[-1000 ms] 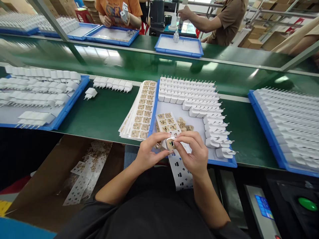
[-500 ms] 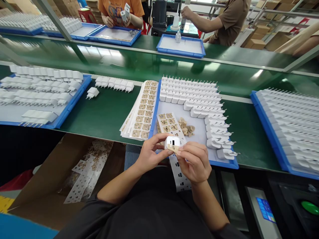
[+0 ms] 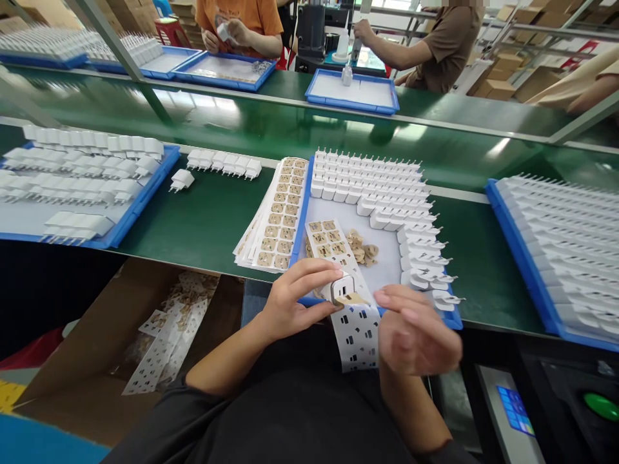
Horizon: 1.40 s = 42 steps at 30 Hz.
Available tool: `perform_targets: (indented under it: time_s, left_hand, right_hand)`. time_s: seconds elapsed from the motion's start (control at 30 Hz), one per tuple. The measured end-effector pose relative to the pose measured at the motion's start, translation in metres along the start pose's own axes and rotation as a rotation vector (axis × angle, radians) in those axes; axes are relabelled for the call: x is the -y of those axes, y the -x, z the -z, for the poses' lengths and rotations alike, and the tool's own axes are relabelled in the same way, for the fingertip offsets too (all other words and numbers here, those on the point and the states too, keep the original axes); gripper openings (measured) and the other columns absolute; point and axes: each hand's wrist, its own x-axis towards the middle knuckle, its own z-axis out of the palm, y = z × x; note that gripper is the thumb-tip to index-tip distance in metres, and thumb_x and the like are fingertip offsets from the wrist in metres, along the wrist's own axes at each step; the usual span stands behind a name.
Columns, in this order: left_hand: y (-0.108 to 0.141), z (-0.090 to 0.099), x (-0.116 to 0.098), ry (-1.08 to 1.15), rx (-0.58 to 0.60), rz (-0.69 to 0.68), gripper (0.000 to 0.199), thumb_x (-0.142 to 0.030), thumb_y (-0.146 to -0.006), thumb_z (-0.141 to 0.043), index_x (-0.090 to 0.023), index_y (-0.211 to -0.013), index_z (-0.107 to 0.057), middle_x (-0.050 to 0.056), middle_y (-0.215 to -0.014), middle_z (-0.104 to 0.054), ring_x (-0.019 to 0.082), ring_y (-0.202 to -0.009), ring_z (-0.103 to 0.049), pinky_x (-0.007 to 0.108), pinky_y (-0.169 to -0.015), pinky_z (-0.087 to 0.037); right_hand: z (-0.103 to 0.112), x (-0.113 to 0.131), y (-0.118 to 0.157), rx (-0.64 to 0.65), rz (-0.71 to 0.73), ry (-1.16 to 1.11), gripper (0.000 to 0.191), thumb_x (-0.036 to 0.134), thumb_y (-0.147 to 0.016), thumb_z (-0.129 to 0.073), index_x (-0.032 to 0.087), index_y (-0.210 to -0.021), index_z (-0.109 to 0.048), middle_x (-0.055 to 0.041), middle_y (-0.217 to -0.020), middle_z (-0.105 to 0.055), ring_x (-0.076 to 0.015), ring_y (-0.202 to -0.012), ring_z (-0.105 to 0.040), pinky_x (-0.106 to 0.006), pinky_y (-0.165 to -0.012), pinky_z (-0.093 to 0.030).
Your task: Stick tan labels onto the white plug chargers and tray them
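Note:
My left hand is closed around a white USB charger, its face with the port slots turned toward me. A tan sticker clings to the lower part of that face and juts out to the right. Apart from the charger, my right hand is to its right, slightly blurred, fingers extended and nothing seen in them. Below and behind the charger lies a sticker sheet, partly peeled, hanging over the front edge of the blue tray. Loose tan pieces lie in that tray.
Rows of white chargers fill the tray's back and right side. More sticker sheets are stacked left of it. Charger trays flank both sides. A cardboard box with scraps stands below left. Two co-workers work across the bench.
My right hand has let go of the sticker and moved right, away from the charger. The charger has turned and shifted slightly right and down in my left hand, with the sticker's end sticking out.

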Motion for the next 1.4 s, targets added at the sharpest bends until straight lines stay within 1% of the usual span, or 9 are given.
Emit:
perform_targets:
  time_s: [0.07,0.1,0.2,0.3,0.47,0.67,1.0,1.23,1.4]
  left_hand:
    - [-0.001,0.001,0.000,-0.041,-0.005,-0.056,0.049,-0.021,-0.087,-0.080,-0.021,-0.133,-0.064,0.012,-0.119,-0.071,0.023,-0.112,-0.070,0.039,-0.098,-0.060]
    - [-0.002,0.002,0.000,-0.058,-0.009,-0.079,0.049,-0.020,-0.087,-0.079,-0.022,-0.133,-0.064,0.011,-0.118,-0.071,0.024,-0.112,-0.070,0.041,-0.098,-0.060]
    - [-0.003,0.004,-0.002,-0.101,-0.016,-0.097,0.048,-0.020,-0.087,-0.078,-0.023,-0.133,-0.065,0.011,-0.117,-0.071,0.025,-0.112,-0.070,0.043,-0.099,-0.060]
    - [-0.003,0.006,-0.004,-0.125,-0.016,-0.059,0.046,-0.021,-0.087,-0.078,-0.022,-0.132,-0.066,0.012,-0.117,-0.071,0.024,-0.109,-0.070,0.041,-0.097,-0.059]
    - [-0.002,0.008,-0.008,-0.135,0.003,0.001,0.045,-0.025,-0.088,-0.077,-0.022,-0.131,-0.065,0.011,-0.114,-0.073,0.023,-0.103,-0.071,0.037,-0.091,-0.059]
    - [-0.002,0.008,-0.011,-0.162,0.020,0.051,0.042,-0.027,-0.087,-0.077,-0.023,-0.128,-0.068,0.010,-0.110,-0.075,0.021,-0.098,-0.073,0.032,-0.088,-0.060]
    - [0.000,0.008,-0.013,-0.217,-0.003,0.044,0.043,-0.028,-0.086,-0.079,-0.023,-0.128,-0.069,0.009,-0.109,-0.075,0.021,-0.097,-0.073,0.032,-0.087,-0.059]
    - [0.000,0.005,-0.012,-0.203,-0.021,0.031,0.042,-0.029,-0.088,-0.079,-0.023,-0.127,-0.068,0.010,-0.109,-0.075,0.022,-0.098,-0.073,0.033,-0.087,-0.059]
    - [0.000,0.003,-0.011,-0.193,-0.051,0.010,0.042,-0.030,-0.088,-0.079,-0.024,-0.128,-0.067,0.010,-0.109,-0.075,0.023,-0.099,-0.073,0.036,-0.088,-0.060]
  right_hand:
    - [0.000,0.003,-0.009,-0.037,-0.100,-0.053,0.023,0.021,-0.096,-0.059,0.029,-0.116,-0.069,-0.0041,-0.083,-0.076,-0.0241,-0.073,-0.070,-0.043,-0.063,-0.059]
    - [0.001,0.004,-0.014,-0.015,-0.124,-0.076,0.023,0.017,-0.095,-0.062,0.028,-0.113,-0.070,-0.0038,-0.081,-0.076,-0.0232,-0.073,-0.069,-0.042,-0.063,-0.058]
    - [0.002,0.007,-0.031,0.242,-0.170,-0.113,0.023,0.008,-0.089,-0.069,0.025,-0.104,-0.073,-0.0028,-0.083,-0.074,-0.0198,-0.077,-0.067,-0.038,-0.069,-0.055]
    - [0.003,0.008,-0.037,0.367,-0.101,-0.104,0.023,0.005,-0.086,-0.073,0.022,-0.102,-0.073,-0.0035,-0.088,-0.074,-0.0183,-0.080,-0.066,-0.036,-0.072,-0.053]
    - [0.004,0.008,-0.034,0.408,-0.049,-0.091,0.023,0.005,-0.085,-0.074,0.020,-0.102,-0.072,-0.0036,-0.087,-0.073,-0.0172,-0.080,-0.064,-0.035,-0.073,-0.053]
    - [0.006,0.008,-0.036,0.460,0.008,-0.018,0.021,0.009,-0.088,-0.072,0.023,-0.104,-0.071,-0.0025,-0.086,-0.074,-0.0179,-0.079,-0.064,-0.035,-0.072,-0.053]
    - [0.003,0.014,-0.032,0.457,0.053,0.100,0.021,0.005,-0.086,-0.071,0.020,-0.100,-0.067,-0.0049,-0.087,-0.074,-0.0179,-0.077,-0.065,-0.034,-0.070,-0.054]
    - [-0.002,0.016,-0.029,0.367,-0.008,0.096,0.019,0.005,-0.088,-0.065,0.021,-0.099,-0.067,-0.0043,-0.084,-0.073,-0.0175,-0.076,-0.068,-0.032,-0.067,-0.056]
    - [-0.006,0.017,-0.022,0.298,-0.082,0.074,0.019,0.006,-0.089,-0.064,0.022,-0.097,-0.067,-0.0035,-0.086,-0.074,-0.0177,-0.079,-0.070,-0.032,-0.071,-0.058]
